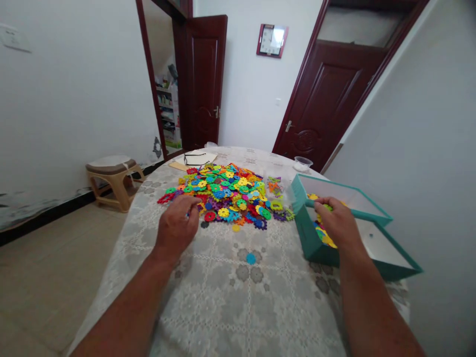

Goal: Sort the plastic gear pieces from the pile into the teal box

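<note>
A heap of coloured plastic gear-shaped pieces [230, 193] lies in the middle of the round table [238, 297]. My left hand [177, 225] rests at the heap's near left edge, fingers curled onto the pieces; what they pinch is hidden. My right hand [336, 220] reaches into a teal box [316, 245] at the right, fingers bent over several coloured pieces [323, 237] inside it. A single blue piece [251, 258] lies alone on the patterned tablecloth between my arms.
The box's teal lid or second half [386, 258] lies open beside it at the table's right edge. A small clear bowl [302, 162] and glasses on paper [196, 158] sit at the far side. A low stool [111, 173] stands on the floor at left.
</note>
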Demonstrator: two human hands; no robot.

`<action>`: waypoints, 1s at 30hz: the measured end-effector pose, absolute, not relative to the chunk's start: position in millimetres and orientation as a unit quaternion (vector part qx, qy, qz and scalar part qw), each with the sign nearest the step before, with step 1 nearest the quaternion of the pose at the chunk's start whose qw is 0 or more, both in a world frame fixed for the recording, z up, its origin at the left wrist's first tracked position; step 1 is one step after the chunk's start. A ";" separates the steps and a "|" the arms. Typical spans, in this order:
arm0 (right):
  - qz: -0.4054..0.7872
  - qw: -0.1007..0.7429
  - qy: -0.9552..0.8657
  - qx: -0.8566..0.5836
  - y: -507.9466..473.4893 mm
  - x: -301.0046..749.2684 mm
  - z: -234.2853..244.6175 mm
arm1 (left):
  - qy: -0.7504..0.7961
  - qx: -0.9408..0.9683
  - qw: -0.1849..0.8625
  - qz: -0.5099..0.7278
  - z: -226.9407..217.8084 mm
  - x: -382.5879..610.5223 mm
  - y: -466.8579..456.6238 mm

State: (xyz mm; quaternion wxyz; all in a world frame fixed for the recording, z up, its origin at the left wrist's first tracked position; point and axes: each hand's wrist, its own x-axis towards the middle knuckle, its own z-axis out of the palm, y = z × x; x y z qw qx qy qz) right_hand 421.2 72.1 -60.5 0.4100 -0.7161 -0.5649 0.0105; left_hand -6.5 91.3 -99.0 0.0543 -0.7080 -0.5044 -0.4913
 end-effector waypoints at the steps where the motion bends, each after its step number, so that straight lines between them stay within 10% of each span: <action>1: -0.036 0.375 -0.559 -0.739 72.7 431.4 -63.8 | -0.522 -0.688 0.063 -0.500 -98.2 -14.8 95.5; 13: -0.147 0.184 -0.547 -0.803 79.2 449.5 -88.7 | -0.652 -0.512 0.036 -0.558 -100.7 -67.8 109.4; 18: -0.216 0.334 -0.610 -0.685 75.9 413.1 -87.1 | -0.691 -0.499 0.034 -0.522 -107.2 -88.7 118.4; 30: 0.057 0.304 -0.878 -0.365 47.9 261.8 -173.6 | -0.758 -0.606 -0.055 -0.237 -136.5 -122.5 188.4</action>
